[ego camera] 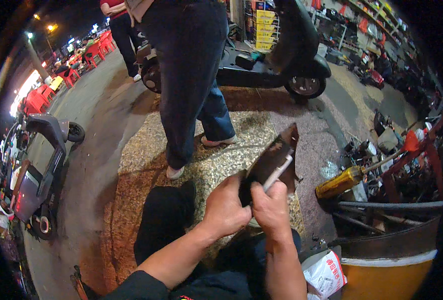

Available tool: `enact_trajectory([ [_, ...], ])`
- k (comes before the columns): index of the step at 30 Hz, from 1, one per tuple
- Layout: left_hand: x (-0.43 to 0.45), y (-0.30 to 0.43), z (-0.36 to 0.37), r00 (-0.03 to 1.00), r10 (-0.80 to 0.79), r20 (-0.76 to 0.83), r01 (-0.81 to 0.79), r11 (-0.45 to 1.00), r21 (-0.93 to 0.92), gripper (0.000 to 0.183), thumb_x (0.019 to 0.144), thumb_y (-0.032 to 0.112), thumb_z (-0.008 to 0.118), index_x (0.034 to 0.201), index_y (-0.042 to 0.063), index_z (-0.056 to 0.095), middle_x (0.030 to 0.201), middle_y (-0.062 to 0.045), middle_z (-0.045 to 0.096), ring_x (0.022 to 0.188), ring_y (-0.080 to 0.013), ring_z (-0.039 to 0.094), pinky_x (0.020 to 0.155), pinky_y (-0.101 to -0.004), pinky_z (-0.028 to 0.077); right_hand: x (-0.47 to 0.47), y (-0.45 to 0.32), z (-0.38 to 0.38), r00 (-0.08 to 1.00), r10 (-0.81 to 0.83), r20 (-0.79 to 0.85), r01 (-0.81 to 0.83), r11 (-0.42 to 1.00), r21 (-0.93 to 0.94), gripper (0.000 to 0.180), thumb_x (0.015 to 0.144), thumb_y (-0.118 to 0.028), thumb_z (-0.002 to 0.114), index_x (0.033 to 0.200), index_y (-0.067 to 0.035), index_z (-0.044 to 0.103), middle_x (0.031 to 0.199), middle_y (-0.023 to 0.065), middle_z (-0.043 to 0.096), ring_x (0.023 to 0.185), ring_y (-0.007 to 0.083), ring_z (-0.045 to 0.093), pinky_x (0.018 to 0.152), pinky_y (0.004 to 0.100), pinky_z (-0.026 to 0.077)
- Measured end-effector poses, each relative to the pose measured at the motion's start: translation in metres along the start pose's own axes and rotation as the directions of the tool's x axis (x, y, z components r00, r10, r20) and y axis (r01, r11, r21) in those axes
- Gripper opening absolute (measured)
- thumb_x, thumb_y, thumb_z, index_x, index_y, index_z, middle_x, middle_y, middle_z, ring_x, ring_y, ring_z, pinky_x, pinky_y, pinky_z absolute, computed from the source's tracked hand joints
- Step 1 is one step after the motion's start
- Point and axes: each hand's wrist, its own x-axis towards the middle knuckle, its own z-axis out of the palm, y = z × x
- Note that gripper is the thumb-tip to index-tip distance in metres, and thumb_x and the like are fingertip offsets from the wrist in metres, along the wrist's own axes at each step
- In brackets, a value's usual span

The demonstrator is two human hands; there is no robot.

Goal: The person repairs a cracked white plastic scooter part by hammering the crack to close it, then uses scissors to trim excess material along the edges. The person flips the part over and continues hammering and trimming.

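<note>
My left hand (pixel 224 212) grips the near end of a dark, curved panel (pixel 268 157), apparently a plastic vehicle part, which points up and away from me. Close beside it, my right hand (pixel 272 210) is closed around a slim, pale rod-like tool (pixel 279 173). The rod lies along the panel's right side; blur hides its exact kind and whether it touches. Both hands are above the floor in front of my knees, thumbs close together. Part of the panel's near end is hidden behind my fingers.
A standing person's dark trousers (pixel 186 75) are just ahead, before a parked scooter (pixel 259 77). At right, a yellow-handled screwdriver (pixel 341 182) rests at a cluttered bin (pixel 390 266). A white plastic bag (pixel 324 273) lies nearby. Another scooter (pixel 43 180) stands left, red chairs (pixel 37 101) beyond.
</note>
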Motion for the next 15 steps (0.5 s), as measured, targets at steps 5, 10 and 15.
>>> enact_trajectory([
  [5, 0.008, 0.009, -0.028, 0.965, 0.24, 0.106, -0.217, 0.957, -0.194, 0.05, 0.079, 0.021, 0.071, 0.122, 0.0, 0.056, 0.114, -0.02, 0.061, 0.105, -0.0316, 0.06, 0.09, -0.0387, 0.048, -0.016, -0.029, -0.019, 0.994, -0.023, -0.107, 0.052, 0.959, 0.278, 0.016, 0.084, -0.006, 0.055, 0.093, 0.004, 0.063, 0.087, 0.0052, 0.065, 0.077, 0.0138, 0.058, 0.069, 0.0308, 0.048],
  [10, 0.017, -0.006, -0.032, 0.964, 0.216, 0.152, -0.195, 0.97, -0.142, 0.043, 0.085, 0.027, 0.066, 0.12, 0.004, 0.057, 0.115, -0.017, 0.059, 0.106, -0.0332, 0.057, 0.093, -0.0397, 0.045, -0.03, -0.03, -0.012, 0.997, -0.011, -0.074, 0.041, 0.904, 0.425, 0.038, 0.08, -0.003, 0.052, 0.116, 0.008, 0.053, 0.106, 0.013, 0.062, 0.092, 0.0217, 0.061, 0.082, 0.0338, 0.051],
  [15, 0.008, -0.028, -0.033, 0.96, 0.257, 0.11, -0.247, 0.964, -0.093, 0.042, 0.084, 0.025, 0.067, 0.119, 0.003, 0.059, 0.124, -0.017, 0.058, 0.117, -0.0334, 0.053, 0.101, -0.041, 0.04, -0.039, -0.007, 0.008, 0.997, 0.019, -0.077, 0.028, 0.827, 0.562, 0.037, 0.078, -0.002, 0.051, 0.114, 0.007, 0.055, 0.104, 0.0103, 0.062, 0.091, 0.0199, 0.06, 0.084, 0.0335, 0.049],
])
